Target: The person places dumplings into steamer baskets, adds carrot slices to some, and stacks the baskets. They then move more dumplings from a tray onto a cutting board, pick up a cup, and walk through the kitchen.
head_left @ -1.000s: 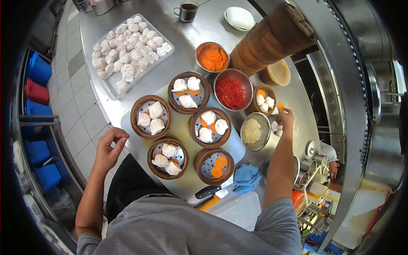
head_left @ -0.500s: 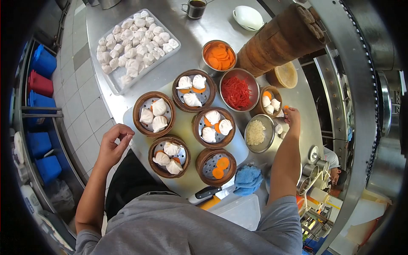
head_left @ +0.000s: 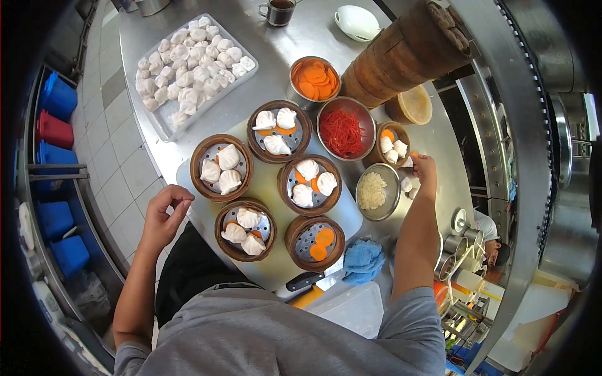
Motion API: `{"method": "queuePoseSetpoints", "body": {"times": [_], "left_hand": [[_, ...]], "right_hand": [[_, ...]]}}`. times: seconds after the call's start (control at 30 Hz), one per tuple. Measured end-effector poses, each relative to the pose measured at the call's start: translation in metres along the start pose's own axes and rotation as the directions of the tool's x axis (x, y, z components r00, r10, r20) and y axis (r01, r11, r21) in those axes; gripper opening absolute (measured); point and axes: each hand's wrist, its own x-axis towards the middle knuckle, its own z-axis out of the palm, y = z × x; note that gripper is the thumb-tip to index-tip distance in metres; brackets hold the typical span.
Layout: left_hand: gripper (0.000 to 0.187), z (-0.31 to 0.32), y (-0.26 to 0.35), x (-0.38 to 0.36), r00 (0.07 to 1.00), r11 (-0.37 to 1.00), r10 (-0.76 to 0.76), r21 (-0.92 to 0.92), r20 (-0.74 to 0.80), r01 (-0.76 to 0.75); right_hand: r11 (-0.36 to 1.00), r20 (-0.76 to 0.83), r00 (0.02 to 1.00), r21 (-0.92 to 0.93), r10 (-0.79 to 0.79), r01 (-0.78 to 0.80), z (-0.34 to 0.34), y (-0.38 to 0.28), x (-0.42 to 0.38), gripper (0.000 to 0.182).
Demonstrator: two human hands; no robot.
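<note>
My right hand (head_left: 424,168) is closed beside a small bamboo steamer (head_left: 380,160) holding white dumplings; a bit of orange carrot and a white dumpling (head_left: 407,162) show at its fingertips. Left of the board, my left hand (head_left: 169,212) hovers with thumb and fingertips together, nothing visible in them. Several bamboo steamers stand on the board; the upper left one (head_left: 195,164) and three others hold three dumplings each. The lower right steamer (head_left: 315,263) has only two carrot slices (head_left: 322,244). Nearby are bowls of chopped white bits (head_left: 371,191) and red shreds (head_left: 342,134).
A tray of dumplings (head_left: 189,66), a tin of carrot slices (head_left: 313,81) and a leaning stack of steamers (head_left: 401,53) stand farther back. A knife (head_left: 305,281), a blue cloth (head_left: 364,258) and a clear lid (head_left: 357,310) lie near my body. Another person (head_left: 489,235) is at right.
My right hand has shifted slightly down and inward by the small steamer, and the carrot at its fingertips shows less. The view has moved a little, with the table items sitting slightly further left.
</note>
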Motion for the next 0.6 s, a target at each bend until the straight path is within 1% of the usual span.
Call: {"method": "queuePoseSetpoints", "body": {"times": [0.03, 0.07, 0.13, 0.17, 0.23, 0.3, 0.33, 0.37, 0.4, 0.47, 0.53, 0.57, 0.6], "left_hand": [[0.003, -0.001, 0.001, -0.001, 1.000, 1.000, 0.000, 0.000, -0.003, 0.000], [0.003, -0.002, 0.002, -0.001, 1.000, 1.000, 0.005, 0.002, -0.004, -0.005], [0.003, -0.003, 0.003, -0.002, 1.000, 1.000, 0.011, 0.006, -0.004, -0.011], [0.004, -0.003, 0.004, -0.002, 1.000, 1.000, 0.016, -0.009, -0.015, -0.016], [0.004, -0.001, 0.006, 0.000, 1.000, 1.000, 0.019, -0.020, -0.010, -0.019], [0.005, 0.002, 0.009, 0.003, 0.995, 0.996, 0.090, -0.024, 0.043, -0.089], [0.005, 0.006, 0.014, 0.005, 0.994, 0.996, 0.086, -0.020, 0.072, -0.085], [0.007, 0.014, 0.021, 0.009, 0.979, 0.986, 0.169, -0.031, 0.117, -0.167], [0.009, 0.022, 0.028, 0.014, 0.953, 0.967, 0.256, -0.049, 0.161, -0.251], [0.014, 0.041, 0.045, 0.022, 0.881, 0.926, 0.375, -0.074, 0.288, -0.370], [0.015, 0.063, 0.056, 0.027, 0.784, 0.873, 0.480, -0.130, 0.393, -0.469], [0.015, 0.073, 0.064, 0.029, 0.761, 0.863, 0.496, -0.139, 0.419, -0.486], [0.017, 0.082, 0.073, 0.030, 0.706, 0.846, 0.507, -0.126, 0.495, -0.518]], "right_hand": [[0.999, 0.062, 0.998, 0.029, 0.026, -0.028, 0.000, 0.002, 0.004, 0.026], [0.999, 0.064, 0.998, 0.029, 0.024, -0.026, 0.001, 0.006, 0.007, 0.026], [0.998, -0.008, 1.000, 0.059, -0.015, 0.015, 0.004, 0.007, 0.001, 0.024], [0.998, -0.008, 1.000, 0.060, -0.011, 0.012, 0.004, 0.008, -0.001, 0.024], [0.987, -0.089, 0.994, 0.141, -0.065, 0.078, 0.006, 0.012, -0.008, 0.022], [0.931, -0.169, 0.980, 0.331, -0.104, 0.156, 0.002, 0.009, -0.022, 0.020], [0.880, -0.186, 0.972, 0.425, -0.144, 0.212, -0.001, 0.000, -0.045, 0.020], [0.816, -0.214, 0.960, 0.512, -0.181, 0.268, -0.002, -0.012, -0.077, 0.019], [0.818, -0.229, 0.962, 0.517, -0.152, 0.252, -0.003, -0.015, -0.110, 0.019], [0.697, -0.285, 0.900, 0.570, -0.328, 0.435, 0.002, -0.023, -0.178, 0.019], [0.848, -0.252, 0.924, 0.381, -0.287, 0.368, 0.019, -0.029, -0.274, 0.017], [0.848, -0.173, 0.954, 0.437, -0.246, 0.298, 0.037, -0.022, -0.315, 0.016], [0.842, -0.091, 0.974, 0.490, -0.209, 0.227, 0.055, -0.017, -0.351, 0.015]]}}
